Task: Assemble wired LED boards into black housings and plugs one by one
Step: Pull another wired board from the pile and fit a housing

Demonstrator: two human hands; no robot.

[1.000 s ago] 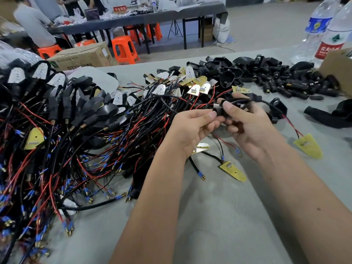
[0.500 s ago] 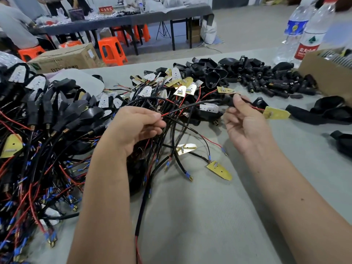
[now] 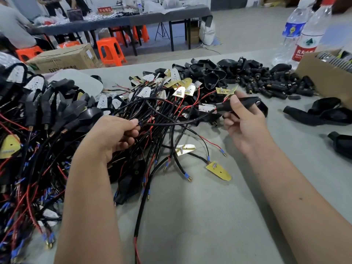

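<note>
Right hand [image 3: 245, 121], at 2 o'clock, pinches a black housing [image 3: 238, 104] in its grip, a yellow board [image 3: 227, 91] poking out on top. Left hand [image 3: 114, 138], mid-table [image 3: 190, 216], curls round the black wire [image 3: 171, 121] leading from it.

Matt black plastic housing [image 3: 242, 103]; woven grey cloth table [image 3: 190, 216]; cardboard box [image 3: 323, 77].

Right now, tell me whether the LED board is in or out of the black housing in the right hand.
Out. The LED board sticks up past the black housing pinched in the right hand.
</note>
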